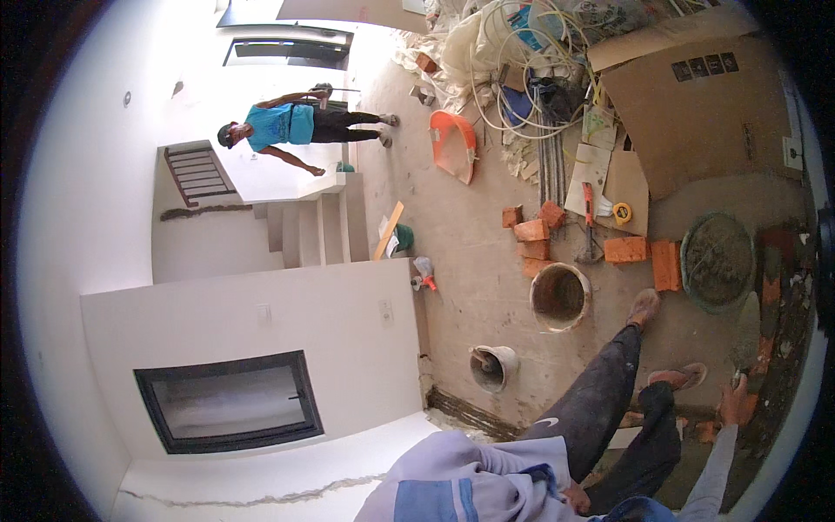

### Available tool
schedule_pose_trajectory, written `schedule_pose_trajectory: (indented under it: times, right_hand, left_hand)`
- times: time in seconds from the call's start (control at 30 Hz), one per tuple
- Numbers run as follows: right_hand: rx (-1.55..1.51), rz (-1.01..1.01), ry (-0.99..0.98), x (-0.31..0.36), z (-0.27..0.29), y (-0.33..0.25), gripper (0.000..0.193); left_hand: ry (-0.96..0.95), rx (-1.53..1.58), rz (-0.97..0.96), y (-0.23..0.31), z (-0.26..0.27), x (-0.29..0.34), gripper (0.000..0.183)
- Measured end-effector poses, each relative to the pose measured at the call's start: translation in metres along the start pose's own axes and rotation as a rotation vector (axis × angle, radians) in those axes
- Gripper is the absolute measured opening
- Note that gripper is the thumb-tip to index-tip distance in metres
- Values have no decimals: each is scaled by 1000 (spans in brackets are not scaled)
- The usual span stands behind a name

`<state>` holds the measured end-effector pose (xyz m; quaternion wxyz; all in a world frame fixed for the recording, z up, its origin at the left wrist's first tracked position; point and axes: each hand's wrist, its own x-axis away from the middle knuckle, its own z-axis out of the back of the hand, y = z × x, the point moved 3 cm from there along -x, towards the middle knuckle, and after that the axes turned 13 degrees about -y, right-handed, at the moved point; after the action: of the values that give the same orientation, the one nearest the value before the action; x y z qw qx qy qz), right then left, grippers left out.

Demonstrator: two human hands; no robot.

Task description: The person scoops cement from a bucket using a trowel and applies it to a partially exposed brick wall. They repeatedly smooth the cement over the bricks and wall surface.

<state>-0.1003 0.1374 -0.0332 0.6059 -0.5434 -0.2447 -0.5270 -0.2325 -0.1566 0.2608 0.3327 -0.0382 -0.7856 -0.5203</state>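
Observation:
At the lower right, my right hand (737, 404) is closed round the handle of a trowel (745, 335). Its mortar-smeared blade lies beside a row of bricks and mortar (770, 287) along the wall. A round tub of grey mortar (718, 222) stands just beyond the blade. My left hand (577, 498) is low in the picture by my dark trousers, below the grey sleeve; its fingers are too obscured to read. Two orange bricks (666, 265) (626, 250) lie beside the tub, near my sandalled foot (644, 308).
A large bucket (560, 297) and a smaller white bucket (494, 368) stand on the floor. Near stacked bricks (531, 230) are a hammer (589, 217) and a tape measure (621, 213). Cardboard (696, 122) and tangled tubing (500, 113) lie beyond. Another person (287, 124) stands by the stairs.

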Motion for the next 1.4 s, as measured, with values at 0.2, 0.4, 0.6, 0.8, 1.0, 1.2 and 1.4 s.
schedule_pose_trajectory:
  times: [0.2,0.4,0.6,0.8,1.0,1.2,1.4]
  right_hand:
    - [321,216,60,54,2,46,47]
    - [417,174,117,72,11,-94,36]
    - [540,-10,279,15,19,-130,29]
    - [495,-5,75,-50,-5,-141,24]
    - [-23,284,87,-73,-51,-126,17]
    - [-191,172,-201,-122,-49,-154,28]
    - [-259,569,65,-127,-58,-110,33]
  left_hand:
    - [-263,155,-92,-4,-7,12,58]
    - [-149,-312,185,-44,38,91,41]
    - [-654,26,18,-65,64,111,36]
    - [683,-246,213,-150,257,28,62]
    - [1340,-495,191,-205,445,-11,95]
    - [1329,-530,151,-271,493,-2,109]
    - [1059,-243,-51,-330,528,-9,112]
